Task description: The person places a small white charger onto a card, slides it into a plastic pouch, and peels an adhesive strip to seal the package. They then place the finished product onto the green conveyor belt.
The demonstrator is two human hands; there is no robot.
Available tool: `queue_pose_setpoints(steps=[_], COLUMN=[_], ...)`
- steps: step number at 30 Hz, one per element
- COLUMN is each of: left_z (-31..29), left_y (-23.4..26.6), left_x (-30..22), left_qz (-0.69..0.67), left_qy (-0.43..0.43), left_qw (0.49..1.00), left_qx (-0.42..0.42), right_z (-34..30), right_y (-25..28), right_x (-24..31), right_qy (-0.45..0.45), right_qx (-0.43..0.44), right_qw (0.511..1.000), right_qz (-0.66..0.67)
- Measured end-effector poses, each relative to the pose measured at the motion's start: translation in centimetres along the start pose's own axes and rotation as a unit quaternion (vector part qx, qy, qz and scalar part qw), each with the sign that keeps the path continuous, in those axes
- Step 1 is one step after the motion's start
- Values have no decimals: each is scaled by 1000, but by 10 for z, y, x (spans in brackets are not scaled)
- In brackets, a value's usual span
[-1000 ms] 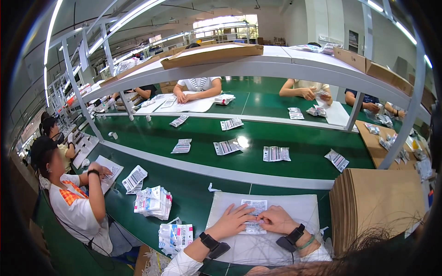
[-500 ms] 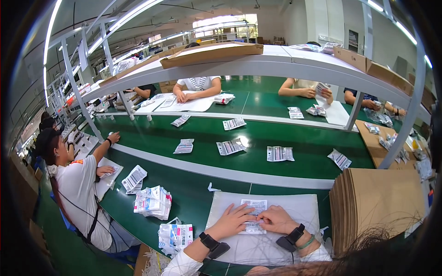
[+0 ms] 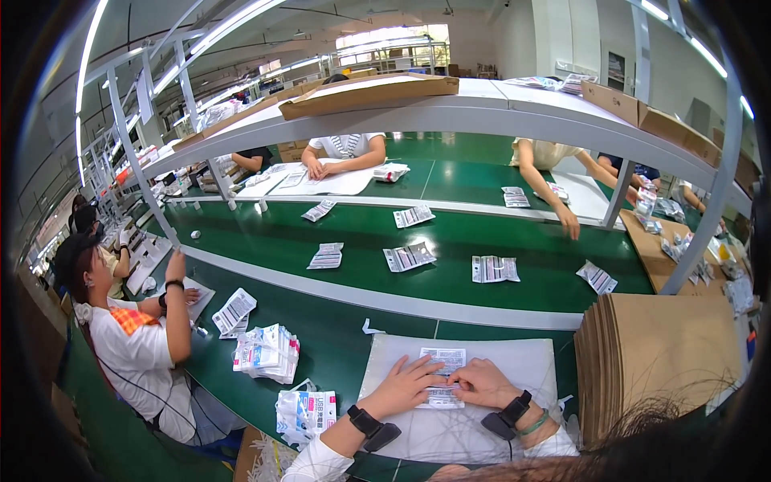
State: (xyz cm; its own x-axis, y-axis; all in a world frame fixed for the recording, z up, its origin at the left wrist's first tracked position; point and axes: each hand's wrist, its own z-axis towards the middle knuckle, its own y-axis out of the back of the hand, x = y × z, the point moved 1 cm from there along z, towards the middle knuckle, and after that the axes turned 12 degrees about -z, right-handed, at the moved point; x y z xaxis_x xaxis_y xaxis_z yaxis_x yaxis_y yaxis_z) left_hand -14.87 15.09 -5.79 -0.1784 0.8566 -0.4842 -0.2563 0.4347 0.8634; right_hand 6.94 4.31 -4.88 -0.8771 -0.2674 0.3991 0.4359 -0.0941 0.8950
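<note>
A flat packet with a printed white label [image 3: 442, 356] lies on a white mat [image 3: 526, 357] right in front of me. Across its left middle rests my left hand [image 3: 408, 381], fingers stretched out and lying flat. My right hand [image 3: 482, 382] is closed over the packet's right middle, fingers bent and their tips pressed together. Whatever is between those fingertips is hidden or too small to name. Both hands nearly meet and cover the packet's middle.
Stacked white packs [image 3: 267, 353] and another pack [image 3: 306, 412] sit left of the mat. Brown cardboard sheets [image 3: 675, 353] stand to the right. Several packets [image 3: 409, 257] lie on the green conveyor [image 3: 361, 277] beyond a rail. A co-worker [image 3: 132, 353] sits left; others sit opposite.
My hands look unmoved. Packets on the conveyor have shifted slightly right. The co-worker at left has drawn an arm back, and a person opposite at right now reaches over the conveyor.
</note>
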Motion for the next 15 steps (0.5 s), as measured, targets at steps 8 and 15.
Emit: queue_pose_setpoints(steps=[8, 15], left_z=[-5, -7], left_y=[2, -2], left_x=[5, 15], left_qz=[1, 2], left_qy=[-3, -7], left_qw=[1000, 1000], left_qx=[-3, -9], right_z=[5, 9], right_y=[0, -8], right_x=[6, 3], right_qy=[5, 3], right_qx=[2, 3], right_qw=[1000, 1000], right_qz=[-1, 4])
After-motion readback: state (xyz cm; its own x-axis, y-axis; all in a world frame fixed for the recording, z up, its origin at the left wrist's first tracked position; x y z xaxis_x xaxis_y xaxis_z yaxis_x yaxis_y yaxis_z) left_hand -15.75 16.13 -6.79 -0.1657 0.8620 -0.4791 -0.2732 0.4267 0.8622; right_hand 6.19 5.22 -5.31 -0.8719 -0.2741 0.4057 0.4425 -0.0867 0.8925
